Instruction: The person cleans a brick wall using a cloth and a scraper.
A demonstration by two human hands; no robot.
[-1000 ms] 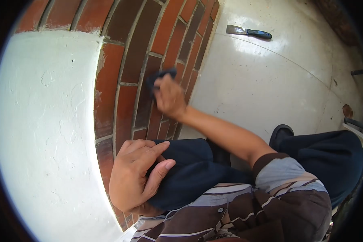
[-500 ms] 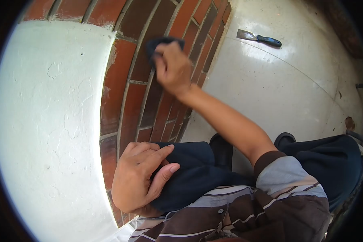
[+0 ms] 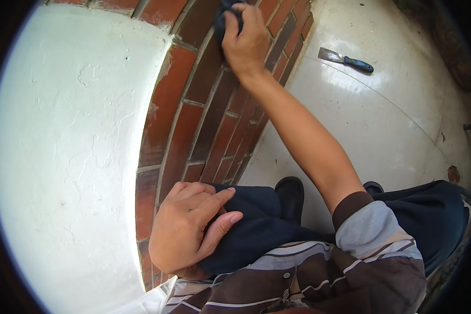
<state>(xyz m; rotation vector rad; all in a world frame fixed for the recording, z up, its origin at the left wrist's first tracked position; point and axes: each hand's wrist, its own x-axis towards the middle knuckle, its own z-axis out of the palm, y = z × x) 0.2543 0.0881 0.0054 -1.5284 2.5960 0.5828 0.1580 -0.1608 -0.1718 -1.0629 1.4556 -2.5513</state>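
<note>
High on the brick wall (image 3: pixel 199 78), my right hand (image 3: pixel 246 44) is closed around a dark, bunched cloth (image 3: pixel 226 23) and presses it to the bricks. Part of the cloth is hidden behind my fingers. My left hand (image 3: pixel 186 227) rests on my bent knee, close to the wall, with nothing in it. Its thumb stands apart from the loosely bent fingers, whose far tips are partly hidden. To the right of the wall a scraper (image 3: pixel 345 60) with a wide metal blade and a black and blue handle lies on the floor, touched by neither hand.
White painted plaster (image 3: pixel 73 157) with cracks and bumps borders the bricks on the left. The pale floor (image 3: pixel 382 141) has a long thin line across it. My dark shoe (image 3: pixel 289 199) stands near the foot of the wall.
My right hand has moved with the cloth up and slightly right along the bricks. My left hand stays on the knee. The whole view has shifted a little.
</note>
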